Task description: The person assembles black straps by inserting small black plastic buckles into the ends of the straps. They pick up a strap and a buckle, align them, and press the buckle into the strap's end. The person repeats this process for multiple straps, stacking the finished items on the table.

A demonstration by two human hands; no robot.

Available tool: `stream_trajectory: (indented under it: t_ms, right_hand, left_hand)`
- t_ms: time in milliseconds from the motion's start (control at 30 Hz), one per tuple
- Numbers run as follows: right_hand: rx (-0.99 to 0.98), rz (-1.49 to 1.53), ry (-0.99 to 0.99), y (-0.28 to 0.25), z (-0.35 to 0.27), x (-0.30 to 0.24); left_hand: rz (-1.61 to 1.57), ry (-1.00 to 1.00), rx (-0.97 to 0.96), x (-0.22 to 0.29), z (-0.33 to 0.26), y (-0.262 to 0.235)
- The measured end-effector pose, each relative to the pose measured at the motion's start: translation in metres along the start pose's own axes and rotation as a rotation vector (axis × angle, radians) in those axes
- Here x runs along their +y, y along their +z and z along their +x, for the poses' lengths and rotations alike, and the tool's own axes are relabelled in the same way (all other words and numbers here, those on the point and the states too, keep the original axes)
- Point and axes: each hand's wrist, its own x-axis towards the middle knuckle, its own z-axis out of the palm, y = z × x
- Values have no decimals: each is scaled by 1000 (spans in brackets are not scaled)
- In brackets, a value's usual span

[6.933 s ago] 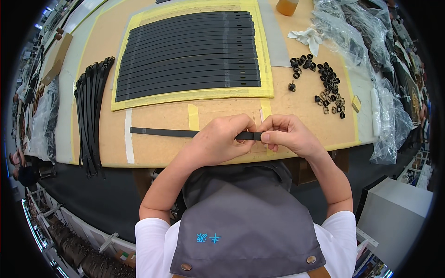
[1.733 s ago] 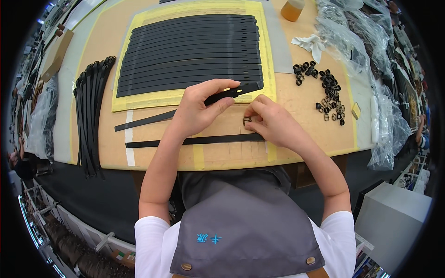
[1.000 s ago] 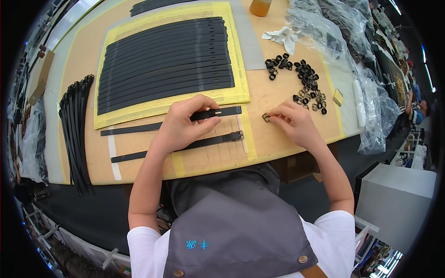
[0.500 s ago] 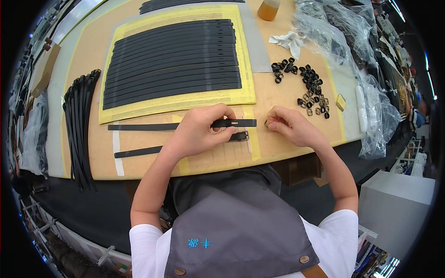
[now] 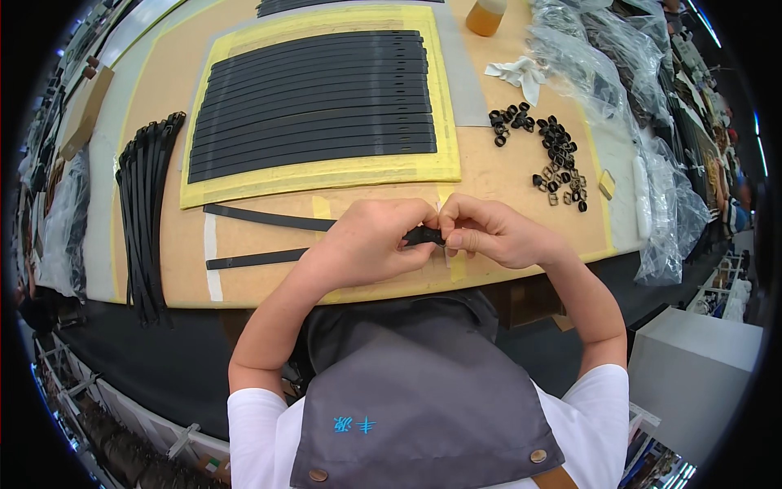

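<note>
Apron: grey bib point(image 5: 423, 391) nearest me, a small blue embroidered mark on it, below the yellow mat.
Left hand: point(image 5: 366, 244) just below the yellow mat's lower edge; fingers curled, thumb and forefinger pinching the end of the black strap.
Right hand: point(image 5: 489, 235) touching my left; fingertips pressed together on the same strap end. Whether a buckle sits between them I cannot tell.
Black strap in hand: point(image 5: 261, 218) runs left from my hands across the tan board, just below the mat.
Second strap: point(image 5: 252, 259) lies flat just beneath the first.
Step in hand: by my judgement, fitting a small part onto the strap tip; next calls for a steady push while the strap stays flat.
Yellow mat: point(image 5: 326, 175) holds a row of black straps point(image 5: 314, 106) side by side.
Strap bundle: point(image 5: 142, 204) left of the mat.
Black buckles: point(image 5: 550, 155) loose heap right of the mat.
Clear plastic bags: point(image 5: 643, 122) crumpled, far right of the mat.
Amber bottle: point(image 5: 486, 16) beyond the mat's top right corner.
</note>
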Motion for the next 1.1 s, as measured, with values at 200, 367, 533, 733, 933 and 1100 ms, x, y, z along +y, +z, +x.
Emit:
stream_trajectory:
  t_ms: [200, 367, 533, 733, 933, 1100]
  right_hand:
    - [238, 117, -49, 14, 6, 13]
    - [168, 152, 42, 3, 8, 14]
    - [100, 161, 151, -6, 12, 0]
    - [225, 191, 110, 10, 13, 2]
    - [305, 355, -24, 10, 13, 20]
    - [255, 653, -78, -6, -9, 27]
  left_hand:
    - [-69, -33, 13, -1, -1, 4]
    - [-55, 30, 16, -7, -1, 12]
    - [-23, 44, -14, -8, -2, 11]
    - [-144, 11, -35, -4, -3, 2]
    - [-130, 27, 55, -3, -2, 1]
    - [-58, 21, 140, -8, -3, -3]
